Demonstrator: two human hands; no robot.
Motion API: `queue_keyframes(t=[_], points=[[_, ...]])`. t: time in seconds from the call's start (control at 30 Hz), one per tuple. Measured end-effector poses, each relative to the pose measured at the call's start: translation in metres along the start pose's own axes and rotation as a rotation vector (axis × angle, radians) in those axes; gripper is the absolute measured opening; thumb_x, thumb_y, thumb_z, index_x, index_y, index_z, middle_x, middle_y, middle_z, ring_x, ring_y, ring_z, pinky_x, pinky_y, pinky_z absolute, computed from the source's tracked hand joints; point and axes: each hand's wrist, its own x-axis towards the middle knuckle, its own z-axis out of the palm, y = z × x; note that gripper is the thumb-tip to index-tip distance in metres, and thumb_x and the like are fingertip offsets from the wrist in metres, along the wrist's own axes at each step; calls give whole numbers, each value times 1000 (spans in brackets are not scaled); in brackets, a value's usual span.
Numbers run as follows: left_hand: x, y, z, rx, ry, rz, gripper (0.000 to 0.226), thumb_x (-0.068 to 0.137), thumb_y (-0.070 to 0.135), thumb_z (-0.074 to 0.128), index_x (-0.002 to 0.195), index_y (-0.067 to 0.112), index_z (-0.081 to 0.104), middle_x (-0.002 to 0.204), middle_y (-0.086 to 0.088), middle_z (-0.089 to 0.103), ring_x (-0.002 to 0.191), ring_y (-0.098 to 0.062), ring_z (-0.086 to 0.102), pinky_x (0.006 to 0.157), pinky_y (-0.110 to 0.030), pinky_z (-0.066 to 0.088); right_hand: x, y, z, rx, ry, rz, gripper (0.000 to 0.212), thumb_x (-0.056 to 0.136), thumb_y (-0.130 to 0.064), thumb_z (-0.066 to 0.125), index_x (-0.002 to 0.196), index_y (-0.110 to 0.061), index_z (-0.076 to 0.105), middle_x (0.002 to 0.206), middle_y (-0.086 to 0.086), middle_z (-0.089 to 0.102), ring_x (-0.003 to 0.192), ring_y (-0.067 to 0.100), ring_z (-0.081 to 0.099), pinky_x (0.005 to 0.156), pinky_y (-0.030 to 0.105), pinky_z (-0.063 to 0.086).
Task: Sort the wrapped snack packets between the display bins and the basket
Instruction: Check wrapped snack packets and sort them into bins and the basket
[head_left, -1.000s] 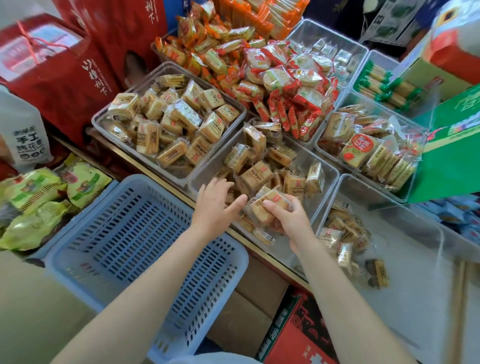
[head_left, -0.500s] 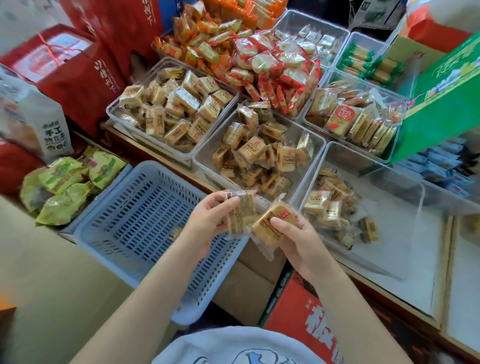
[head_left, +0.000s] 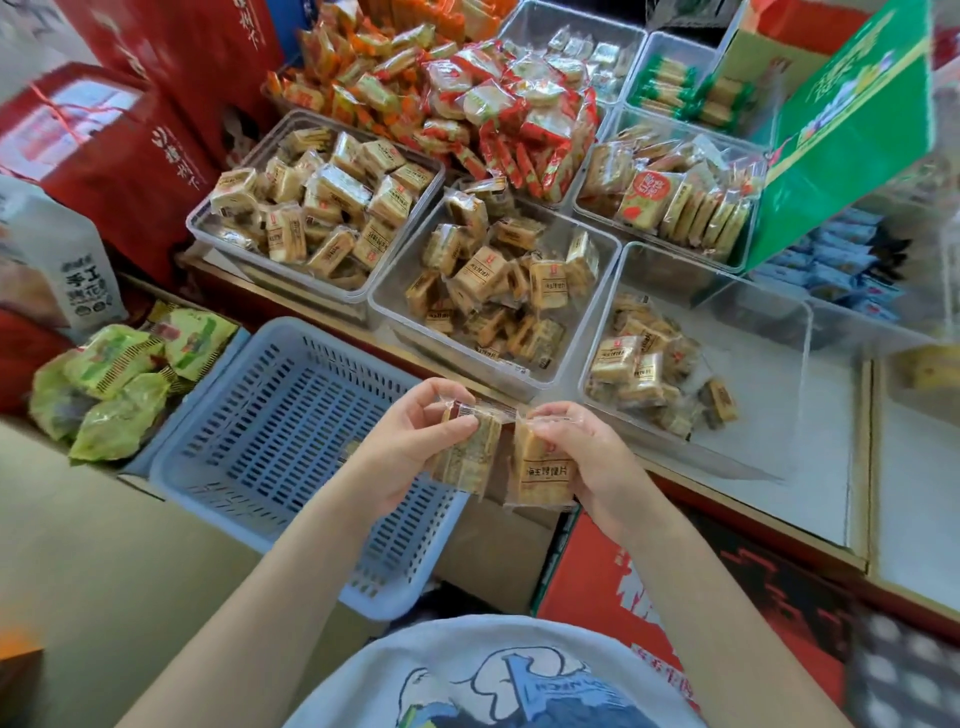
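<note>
Over the right rim of the empty blue slotted basket (head_left: 291, 415), the left hand (head_left: 410, 447) pinches a clear-wrapped tan snack packet (head_left: 467, 452) side-on, touching a second packet (head_left: 540, 470), label-up with dark characters, gripped by the right hand (head_left: 597, 457), just before the clear bins' (head_left: 566, 358) near edge.
</note>
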Motion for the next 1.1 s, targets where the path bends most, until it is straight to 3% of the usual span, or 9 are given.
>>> queue_keyframes(t=[0.17,0.3,0.4,0.53,0.67,0.73,0.83,0.93,1.1], points=[[-5,-5,6,67,-21,20,17,84,27,81,97,35,73,95,-11,65,88,-22,65,73,-29,55,-9,-2,12,-173,102,21,36,69,-36,51,100,-22,63,82,1,60,75,17,59,64,29,47],[-11,-7,4,64,-40,20,27,82,25,77,108,24,68,94,-6,70,86,-17,69,69,-25,55,-10,1,19,-194,100,-43,30,87,-37,48,108,-26,64,89,8,62,81,19,60,72,30,49],[-10,-8,0,66,-41,17,29,82,23,79,109,22,68,99,-8,71,90,-20,69,74,-30,57,-7,2,23,-284,115,-115,21,106,-31,45,107,-22,64,80,10,60,67,13,58,61,16,49],[-13,-5,-1,78,-51,36,36,79,22,76,113,15,65,94,-4,72,89,-19,69,78,-31,57,-6,6,29,-377,119,-193,10,101,-34,60,99,-25,64,80,0,66,67,5,62,63,18,51],[-13,-12,-6,86,-13,58,27,84,21,81,109,21,70,97,-10,71,91,-24,68,85,-41,56,-5,10,34,-422,182,-209,6,98,-31,64,96,-25,62,88,7,69,73,10,61,67,24,51],[-14,-15,-6,101,12,57,24,89,15,78,111,20,69,98,-10,72,92,-23,68,84,-38,56,-5,10,35,-427,200,-213,7,98,-28,65,95,-23,63,88,12,68,71,10,59,66,24,50],[-15,-12,-3,110,-5,40,26,90,12,73,115,12,66,97,-7,75,91,-20,71,79,-30,58,-6,10,34,-426,234,-257,7,96,-22,67,90,-22,66,90,15,69,74,22,63,74,36,54],[-15,-5,-1,134,-38,29,37,83,26,75,116,14,65,103,-15,76,96,-29,73,86,-43,58,-7,8,32,-395,287,-294,11,94,-18,69,85,-23,69,86,7,72,82,28,68,79,41,57],[-11,-1,0,179,-65,-24,35,84,37,77,116,26,68,105,-17,76,101,-38,72,94,-60,53,-10,6,27,-340,356,-315,13,91,-16,73,82,-24,70,80,-2,71,79,19,68,75,34,56]])
